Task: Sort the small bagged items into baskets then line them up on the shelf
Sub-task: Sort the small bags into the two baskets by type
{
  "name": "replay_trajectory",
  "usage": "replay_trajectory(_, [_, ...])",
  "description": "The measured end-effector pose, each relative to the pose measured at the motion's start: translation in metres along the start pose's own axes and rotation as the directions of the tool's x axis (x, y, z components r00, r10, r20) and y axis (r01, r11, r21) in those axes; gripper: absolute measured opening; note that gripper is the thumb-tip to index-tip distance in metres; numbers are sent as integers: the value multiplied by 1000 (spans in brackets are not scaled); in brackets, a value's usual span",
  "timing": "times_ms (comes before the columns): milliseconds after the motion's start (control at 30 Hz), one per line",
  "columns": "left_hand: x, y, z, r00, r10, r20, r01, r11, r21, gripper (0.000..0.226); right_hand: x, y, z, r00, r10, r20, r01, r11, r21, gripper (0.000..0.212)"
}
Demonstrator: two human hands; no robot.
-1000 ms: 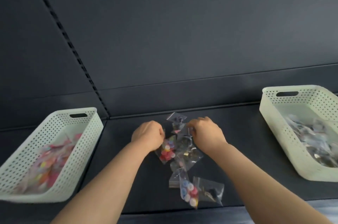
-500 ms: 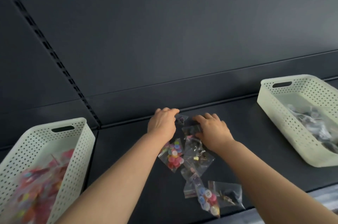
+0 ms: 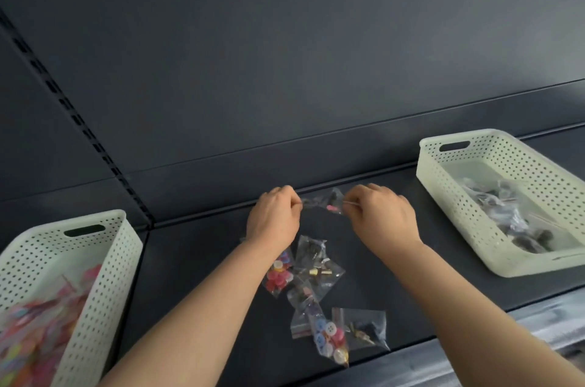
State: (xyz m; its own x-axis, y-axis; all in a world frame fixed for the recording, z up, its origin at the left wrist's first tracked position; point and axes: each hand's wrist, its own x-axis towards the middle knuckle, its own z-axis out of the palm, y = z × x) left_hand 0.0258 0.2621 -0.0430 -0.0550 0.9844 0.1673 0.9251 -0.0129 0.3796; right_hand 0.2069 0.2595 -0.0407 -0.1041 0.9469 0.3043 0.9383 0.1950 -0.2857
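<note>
- While pinched at both edges: one small clear bag (image 3: pixel 327 200), held taut at mid-frame in front of the back lip of the shelf (image 3: pixel 395 266), with a pink bit and dark bits inside.
- At its left edge, the left hand (image 3: pixel 273 219), thumb and fingertip nipping the plastic, other fingers curled.
- At its right edge, the right hand (image 3: pixel 383 215), nipping the plastic the same way.
- Below the two hands, at lower centre: a loose pile of bags (image 3: pixel 316 263) lying on the shelf. About six, overlapping, exact count hard to tell. Two with coloured buttons, the rest with dark or brassy bits.
- Two cream perforated baskets on the shelf, well apart.
- At lower left, the left basket (image 3: pixel 104 276), holding bags of bright buttons, too blurred to count.
- At the right edge, the right basket (image 3: pixel 443 184), holding bags of dark and grey bits, heaped beyond counting.
</note>
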Motion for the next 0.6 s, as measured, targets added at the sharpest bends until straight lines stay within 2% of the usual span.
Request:
replay_trajectory(133, [3, 56, 5, 995, 103, -12, -103, 977, -185, 9, 5, 52, -39, 986, 107, -128, -116, 991, -71, 19])
replay_trajectory(267, [6, 110, 22, 987, 159, 36, -145, 958, -249, 10, 2, 119, -70, 934, 320, -159, -336, 937, -91, 24])
replay_trajectory(367, [10, 150, 33, 980, 198, 15, -185, 941, -283, 10, -1, 159, -85, 898, 416, -141, -430, 898, -94, 30])
replay_trajectory(467, [17, 188, 43, 972, 234, -21, -230, 926, -301, 9, -5, 186, -91, 897, 437, -68, -441, 893, -87, 34])
replay_trajectory(600, [30, 231, 56, 970, 241, -42, -242, 921, -305, 9, -9, 200, -92, 934, 352, -60, -356, 931, -76, 31])
